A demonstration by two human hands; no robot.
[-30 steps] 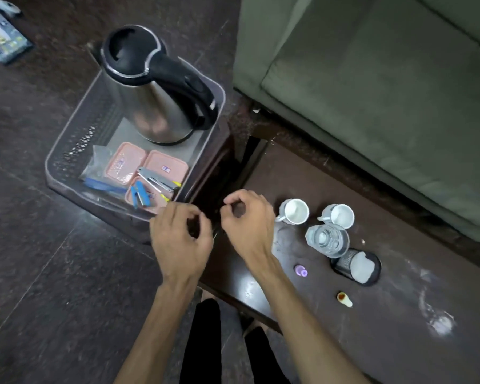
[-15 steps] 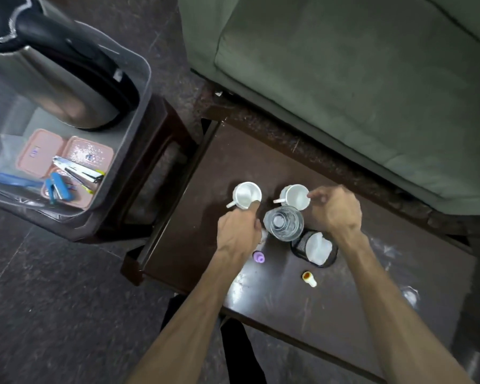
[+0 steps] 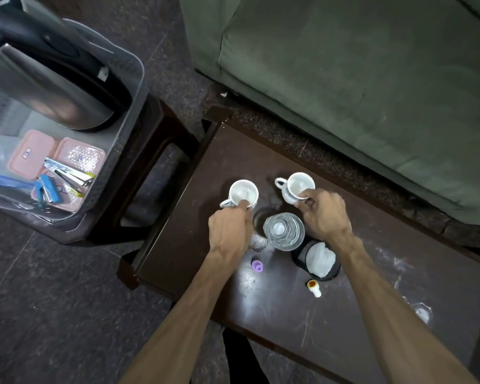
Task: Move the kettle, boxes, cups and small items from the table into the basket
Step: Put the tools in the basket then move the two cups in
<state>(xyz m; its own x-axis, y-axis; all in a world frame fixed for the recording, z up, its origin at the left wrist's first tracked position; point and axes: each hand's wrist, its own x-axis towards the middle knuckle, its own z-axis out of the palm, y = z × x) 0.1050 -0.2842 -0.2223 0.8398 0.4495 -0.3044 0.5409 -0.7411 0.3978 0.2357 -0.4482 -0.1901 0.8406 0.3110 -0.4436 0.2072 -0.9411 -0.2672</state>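
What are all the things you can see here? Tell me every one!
Kettle: one, steel and black, in the basket.
Basket: one, grey, on a dark stool.
Boxes: pink, in the basket; number unclear.
Staplers: blue and silver, on the boxes.
Cups: two, white, on the table.
Glass jar: one, clear, between the wrists.
Mesh holder: one, black, white inside.
Purple cap: one, on the table.
Small bottle: one, white and yellow.
Table: one, dark brown.
Sofa: green, behind.
Left hand: pinches the left cup's rim.
Right hand: grips the right cup.
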